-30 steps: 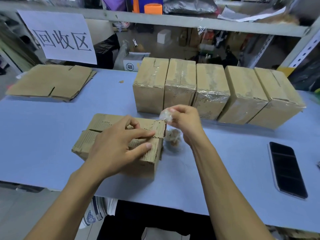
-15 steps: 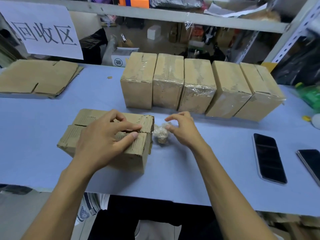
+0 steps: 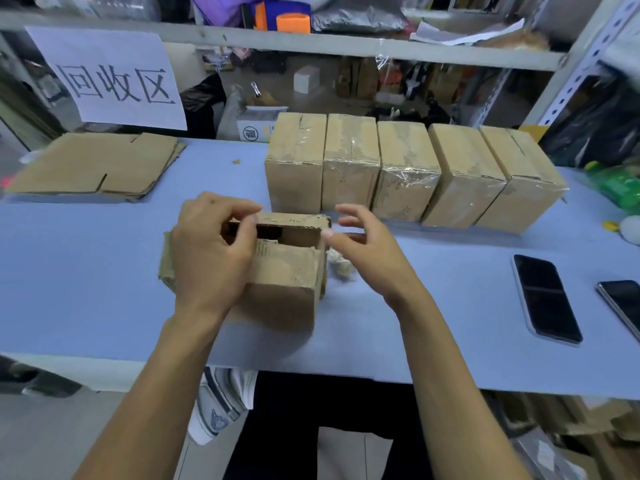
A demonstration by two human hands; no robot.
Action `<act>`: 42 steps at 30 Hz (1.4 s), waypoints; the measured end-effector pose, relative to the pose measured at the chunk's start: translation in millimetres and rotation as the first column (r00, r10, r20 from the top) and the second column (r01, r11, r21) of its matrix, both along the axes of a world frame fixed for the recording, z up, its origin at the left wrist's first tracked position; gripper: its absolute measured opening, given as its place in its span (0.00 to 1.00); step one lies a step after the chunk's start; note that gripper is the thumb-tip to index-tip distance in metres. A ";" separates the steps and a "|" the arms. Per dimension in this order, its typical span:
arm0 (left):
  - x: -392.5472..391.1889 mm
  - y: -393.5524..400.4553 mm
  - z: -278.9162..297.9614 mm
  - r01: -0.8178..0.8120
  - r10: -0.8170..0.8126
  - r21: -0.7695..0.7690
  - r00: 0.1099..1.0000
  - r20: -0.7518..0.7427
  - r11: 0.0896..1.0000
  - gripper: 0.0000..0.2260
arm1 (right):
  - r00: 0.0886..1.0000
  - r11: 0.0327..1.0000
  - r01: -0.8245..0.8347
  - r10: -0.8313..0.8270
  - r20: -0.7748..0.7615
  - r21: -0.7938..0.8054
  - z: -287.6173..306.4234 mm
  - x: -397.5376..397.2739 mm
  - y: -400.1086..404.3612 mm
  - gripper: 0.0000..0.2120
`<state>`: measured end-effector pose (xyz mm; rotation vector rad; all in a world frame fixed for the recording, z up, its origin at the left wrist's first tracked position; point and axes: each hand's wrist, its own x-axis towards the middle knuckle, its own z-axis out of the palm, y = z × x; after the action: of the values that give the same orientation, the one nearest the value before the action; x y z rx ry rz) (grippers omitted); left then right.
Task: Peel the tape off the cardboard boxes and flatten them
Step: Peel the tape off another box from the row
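Meanwhile, from the head camera, our only view, we work at a blue table [image 3: 86, 289], taking the open box [image 3: 284, 271] in front of us as the landmark. Our left hand [image 3: 207, 254] grips the box's far top flap, fingers curled over its edge, and the flaps stand parted on a dark gap. Our right hand [image 3: 363, 251] hovers just right of the box, fingers loosely spread, holding nothing, thumb tip at the box's top right corner. A wad of peeled tape [image 3: 341, 268] lies against the box's right side, under that hand. Beyond the box five taped boxes [image 3: 405, 171] stand in a row; far to its left rests a flattened stack [image 3: 93, 168]; well to its right lie two phones [image 3: 545, 299]. We judge the box light and empty, its corrugated walls stiff along the panels but ready to fold at the creases, so gripping opposite flap edges or corners and pushing the walls askew should collapse it
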<state>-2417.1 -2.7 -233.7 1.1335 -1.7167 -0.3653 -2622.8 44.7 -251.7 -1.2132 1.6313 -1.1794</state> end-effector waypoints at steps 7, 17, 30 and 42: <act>44.4 10.4 1.9 -0.309 0.272 0.496 0.951 0.147 0.812 0.16 | 0.961 0.961 0.266 -0.270 -0.059 -0.076 -1.6 42.1 1.9 0.17; 70.6 23.0 2.8 0.211 -0.047 0.508 0.947 -0.318 0.835 0.06 | 0.975 0.990 0.012 -0.044 -0.218 -0.142 17.3 78.0 22.3 0.52; 72.4 8.1 1.2 -0.128 0.098 0.527 0.992 0.083 0.840 0.35 | 0.956 0.986 0.019 -0.067 -0.284 -0.167 8.5 99.7 27.0 0.55; 138.5 0.3 -9.4 0.459 -0.214 0.498 0.855 -0.472 0.736 0.23 | 0.940 0.963 0.168 -0.093 0.328 -0.209 -0.5 104.6 22.4 0.30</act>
<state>-2278.6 -2.4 -243.1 1.0613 -1.4732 -1.3637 -2518.2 67.1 -252.1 -1.0016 1.3766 -1.5990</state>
